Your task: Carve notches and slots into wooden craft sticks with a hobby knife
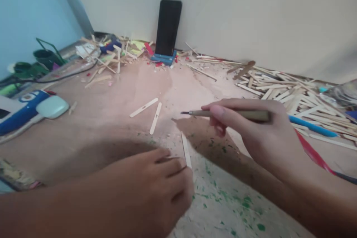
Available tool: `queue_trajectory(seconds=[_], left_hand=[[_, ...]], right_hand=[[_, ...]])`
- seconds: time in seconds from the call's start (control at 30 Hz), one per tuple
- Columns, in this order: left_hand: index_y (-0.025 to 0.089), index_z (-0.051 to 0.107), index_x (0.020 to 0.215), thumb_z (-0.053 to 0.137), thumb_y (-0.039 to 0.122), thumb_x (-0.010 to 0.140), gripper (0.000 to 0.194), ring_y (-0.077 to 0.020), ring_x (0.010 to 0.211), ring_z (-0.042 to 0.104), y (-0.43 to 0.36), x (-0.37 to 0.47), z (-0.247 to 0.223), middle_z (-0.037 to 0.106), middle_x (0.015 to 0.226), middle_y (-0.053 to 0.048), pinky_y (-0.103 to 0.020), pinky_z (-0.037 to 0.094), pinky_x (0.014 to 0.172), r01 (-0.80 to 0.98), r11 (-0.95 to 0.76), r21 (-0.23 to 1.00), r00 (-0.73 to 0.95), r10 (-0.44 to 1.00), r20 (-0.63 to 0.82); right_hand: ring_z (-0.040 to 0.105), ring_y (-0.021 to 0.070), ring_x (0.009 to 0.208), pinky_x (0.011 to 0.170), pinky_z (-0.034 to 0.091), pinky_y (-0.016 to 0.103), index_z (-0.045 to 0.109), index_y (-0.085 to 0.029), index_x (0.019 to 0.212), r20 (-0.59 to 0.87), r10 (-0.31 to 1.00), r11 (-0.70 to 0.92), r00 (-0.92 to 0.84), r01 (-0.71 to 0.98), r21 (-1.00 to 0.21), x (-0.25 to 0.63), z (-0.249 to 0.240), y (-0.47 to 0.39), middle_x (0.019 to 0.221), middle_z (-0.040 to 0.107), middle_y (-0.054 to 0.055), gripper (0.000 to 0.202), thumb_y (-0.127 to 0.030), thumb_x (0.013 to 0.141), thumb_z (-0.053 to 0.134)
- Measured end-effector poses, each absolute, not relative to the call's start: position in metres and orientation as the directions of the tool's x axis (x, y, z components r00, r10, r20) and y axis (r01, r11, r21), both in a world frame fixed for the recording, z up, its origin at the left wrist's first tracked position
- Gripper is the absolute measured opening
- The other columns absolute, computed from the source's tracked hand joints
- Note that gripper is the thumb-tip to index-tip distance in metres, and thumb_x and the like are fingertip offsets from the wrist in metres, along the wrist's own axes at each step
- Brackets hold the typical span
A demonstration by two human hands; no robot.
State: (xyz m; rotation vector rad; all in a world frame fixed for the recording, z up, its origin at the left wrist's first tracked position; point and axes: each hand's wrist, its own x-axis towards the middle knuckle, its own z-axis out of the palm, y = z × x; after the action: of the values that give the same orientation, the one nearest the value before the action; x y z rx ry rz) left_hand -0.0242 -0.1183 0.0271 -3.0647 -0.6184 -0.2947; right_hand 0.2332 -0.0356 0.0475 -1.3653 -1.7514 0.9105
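Observation:
My left hand (156,186) rests low on the work surface, its fingertips pinching the near end of a thin wooden stick (185,150) that points away from me. My right hand (251,130) hovers to the right, gripping a slim brown craft knife (223,113) horizontally, its dark tip pointing left just above the surface. Two more loose wooden sticks (150,113) lie side by side just beyond my hands.
A black phone (168,28) stands on a blue stand against the wall. Piles of wooden sticks (284,89) lie at right and back left. A blue pen (312,126), a red strip (312,152), a blue-white device (28,109) and green containers (41,61) ring the brown board (111,93).

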Motion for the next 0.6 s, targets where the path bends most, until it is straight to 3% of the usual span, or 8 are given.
queue_trajectory(seconds=[0.03,0.1,0.2,0.27,0.33,0.4,0.5,0.6], left_hand=[[0.019,0.083,0.111,0.072,0.017,0.114,0.012,-0.0211,0.105,0.079,-0.103,-0.026,0.029,0.086,0.117,-0.003,-0.038,0.061,0.095,0.353,-0.933,0.070,0.904,0.360,0.232],[0.021,0.077,0.093,0.067,0.014,0.116,0.026,-0.0190,0.093,0.077,-0.074,-0.030,0.028,0.082,0.097,0.001,-0.037,0.057,0.087,0.358,-0.926,0.120,0.856,0.377,0.355],[0.018,0.078,0.101,0.067,0.045,0.122,0.036,-0.0207,0.097,0.077,-0.046,-0.027,0.016,0.082,0.105,-0.005,-0.037,0.058,0.089,0.514,-0.836,0.194,0.714,0.542,0.443],[0.019,0.078,0.103,0.084,0.063,0.108,0.045,-0.0226,0.097,0.077,-0.045,-0.021,0.002,0.080,0.107,-0.005,-0.039,0.058,0.087,0.569,-0.786,0.241,0.657,0.611,0.442],[0.020,0.079,0.106,0.097,0.081,0.086,0.067,-0.0286,0.098,0.076,-0.051,-0.016,-0.010,0.080,0.108,-0.006,-0.046,0.057,0.089,0.585,-0.771,0.250,0.656,0.631,0.414],[0.021,0.080,0.112,0.104,0.078,0.078,0.071,-0.0313,0.101,0.077,-0.055,-0.014,-0.018,0.081,0.110,-0.006,-0.049,0.057,0.092,0.595,-0.758,0.269,0.655,0.651,0.384],[0.023,0.080,0.122,0.102,0.067,0.088,0.060,-0.0327,0.115,0.078,-0.043,-0.018,-0.015,0.083,0.124,-0.008,-0.051,0.057,0.104,0.577,-0.761,0.296,0.683,0.649,0.336],[0.022,0.081,0.127,0.095,0.069,0.096,0.059,-0.0323,0.128,0.078,-0.015,-0.023,-0.006,0.083,0.135,-0.010,-0.050,0.057,0.114,0.514,-0.802,0.304,0.749,0.592,0.298]], right_hand=[[0.063,0.0143,0.062,0.058,0.050,0.028,0.089,-0.026,0.086,0.113,0.984,0.163,-0.139,0.435,-0.886,0.230,0.045,-0.028,0.068,0.072,-0.001,0.037,-0.062,0.096,0.091],[0.057,0.0123,0.061,0.056,0.047,0.026,0.079,-0.020,0.085,0.105,0.991,0.131,-0.089,0.381,-0.915,0.227,0.040,-0.016,0.067,0.064,-0.004,0.040,-0.056,0.101,0.089],[0.057,0.0117,0.064,0.060,0.051,0.026,0.071,-0.018,0.090,0.088,0.995,0.100,-0.049,0.354,-0.930,0.225,0.036,-0.005,0.075,0.061,-0.005,0.038,-0.049,0.111,0.081],[0.057,0.0119,0.065,0.061,0.052,0.026,0.069,-0.019,0.092,0.081,0.996,0.086,-0.027,0.362,-0.928,0.227,0.034,-0.003,0.077,0.061,-0.005,0.039,-0.050,0.113,0.077],[0.057,0.0120,0.065,0.061,0.053,0.027,0.068,-0.019,0.091,0.082,0.997,0.080,-0.013,0.382,-0.920,0.231,0.032,-0.003,0.077,0.060,-0.005,0.040,-0.051,0.113,0.078],[0.060,0.0129,0.067,0.064,0.056,0.028,0.068,-0.019,0.090,0.089,0.996,0.085,-0.009,0.399,-0.913,0.235,0.029,-0.004,0.079,0.062,-0.004,0.041,-0.052,0.112,0.079],[0.064,0.0140,0.071,0.068,0.060,0.030,0.070,-0.019,0.093,0.110,0.994,0.103,-0.005,0.395,-0.913,0.243,0.023,-0.001,0.083,0.066,-0.003,0.040,-0.054,0.112,0.078],[0.062,0.0131,0.068,0.066,0.059,0.029,0.071,-0.019,0.097,0.143,0.990,0.133,-0.002,0.377,-0.917,0.249,0.018,0.002,0.083,0.066,-0.003,0.039,-0.054,0.115,0.075]])
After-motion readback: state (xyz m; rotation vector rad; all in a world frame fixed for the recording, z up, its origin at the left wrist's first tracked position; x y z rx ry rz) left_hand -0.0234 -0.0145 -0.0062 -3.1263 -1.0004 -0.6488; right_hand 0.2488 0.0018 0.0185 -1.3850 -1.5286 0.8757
